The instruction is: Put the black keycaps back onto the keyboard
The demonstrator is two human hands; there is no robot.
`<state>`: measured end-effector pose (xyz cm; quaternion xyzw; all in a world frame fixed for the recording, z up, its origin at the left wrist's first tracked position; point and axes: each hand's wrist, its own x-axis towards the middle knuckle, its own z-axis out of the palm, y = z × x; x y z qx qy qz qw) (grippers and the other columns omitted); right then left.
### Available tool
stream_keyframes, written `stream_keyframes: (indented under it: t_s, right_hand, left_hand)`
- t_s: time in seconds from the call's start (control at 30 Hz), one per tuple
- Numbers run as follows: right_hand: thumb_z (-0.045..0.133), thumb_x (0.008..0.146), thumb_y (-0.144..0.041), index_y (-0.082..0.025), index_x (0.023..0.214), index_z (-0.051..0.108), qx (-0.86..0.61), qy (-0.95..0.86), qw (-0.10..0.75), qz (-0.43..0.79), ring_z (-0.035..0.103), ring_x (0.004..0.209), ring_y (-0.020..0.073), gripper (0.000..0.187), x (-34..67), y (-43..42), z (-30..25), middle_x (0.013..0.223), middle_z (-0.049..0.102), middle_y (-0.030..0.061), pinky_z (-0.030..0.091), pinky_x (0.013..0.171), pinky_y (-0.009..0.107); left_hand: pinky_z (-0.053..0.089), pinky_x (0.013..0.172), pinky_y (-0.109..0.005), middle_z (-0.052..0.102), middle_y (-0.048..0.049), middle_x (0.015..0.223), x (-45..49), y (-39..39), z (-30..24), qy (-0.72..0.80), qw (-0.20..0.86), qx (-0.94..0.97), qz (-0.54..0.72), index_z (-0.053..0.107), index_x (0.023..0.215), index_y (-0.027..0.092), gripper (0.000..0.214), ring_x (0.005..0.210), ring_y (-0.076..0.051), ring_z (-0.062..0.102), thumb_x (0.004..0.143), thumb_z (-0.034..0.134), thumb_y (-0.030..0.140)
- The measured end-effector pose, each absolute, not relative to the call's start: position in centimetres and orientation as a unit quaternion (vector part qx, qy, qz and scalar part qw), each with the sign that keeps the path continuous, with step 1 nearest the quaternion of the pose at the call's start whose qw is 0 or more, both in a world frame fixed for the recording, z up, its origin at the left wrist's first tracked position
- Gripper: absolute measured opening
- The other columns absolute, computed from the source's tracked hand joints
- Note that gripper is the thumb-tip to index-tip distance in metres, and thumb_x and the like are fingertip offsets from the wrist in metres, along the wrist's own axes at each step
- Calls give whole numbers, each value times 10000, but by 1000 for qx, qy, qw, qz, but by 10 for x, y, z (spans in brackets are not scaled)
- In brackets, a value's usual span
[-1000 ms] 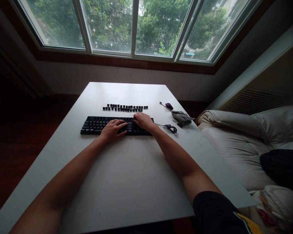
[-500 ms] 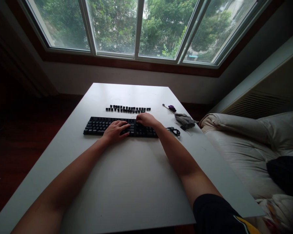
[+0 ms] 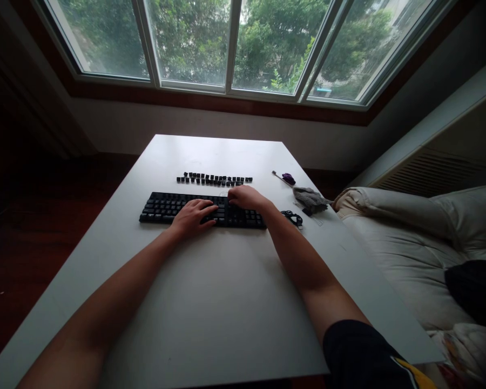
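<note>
A black keyboard (image 3: 162, 207) lies across the middle of a white table (image 3: 218, 302). My left hand (image 3: 192, 216) rests flat on its middle keys, fingers stretched out and pointing right. My right hand (image 3: 247, 197) sits at the back edge of the keyboard's right part, its fingers bent down and drawn together; what they pinch is hidden. Just behind the keyboard, several loose black keycaps (image 3: 213, 179) lie in a row on the table.
Right of the keyboard lie a coiled black cable (image 3: 292, 217), a grey cloth (image 3: 310, 198) and a small purple brush-like tool (image 3: 288, 178). A white cushioned sofa (image 3: 409, 237) butts against the table's right edge. A wide window spans the back wall.
My right hand has shifted slightly right along the keyboard's back edge. The left hand stays flat on the keys. The view has shifted slightly.
</note>
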<state>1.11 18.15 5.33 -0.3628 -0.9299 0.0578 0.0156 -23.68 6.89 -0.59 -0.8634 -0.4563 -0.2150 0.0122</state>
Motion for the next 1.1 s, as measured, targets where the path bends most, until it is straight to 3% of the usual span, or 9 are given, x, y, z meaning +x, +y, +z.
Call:
stream_keyframes:
  t_s: [0.33, 0.9, 1.1]
  right_hand:
    - [669, 911, -267, -215, 1017, 732, -395, -918, 19, 30, 665, 981, 253, 134, 2, 174, 46, 1076, 739, 110, 427, 740, 291]
    - [660, 890, -267, -234, 997, 754, -389, -914, 35, 111, 659, 908, 187, 146, 10, 178, 48, 996, 757, 33, 411, 727, 252]
    - [692, 845, -232, -225, 954, 751, -397, -912, 43, 95, 644, 914, 190, 125, 6, 177, 41, 994, 745, 43, 395, 700, 250]
  left_hand:
    - [399, 1125, -521, 561, -75, 1439, -236, 68, -6, -455, 9, -863, -219, 567, 1430, 317, 503, 1285, -305, 524, 962, 558, 504]
    - [402, 1122, -522, 568, -75, 1431, -237, 67, -6, -456, 13, -863, -216, 564, 1431, 320, 508, 1279, -302, 528, 959, 562, 508]
    - [403, 1119, -520, 565, -72, 1434, -236, 68, -8, -457, 13, -863, -215, 568, 1427, 322, 508, 1276, -304, 527, 962, 553, 524]
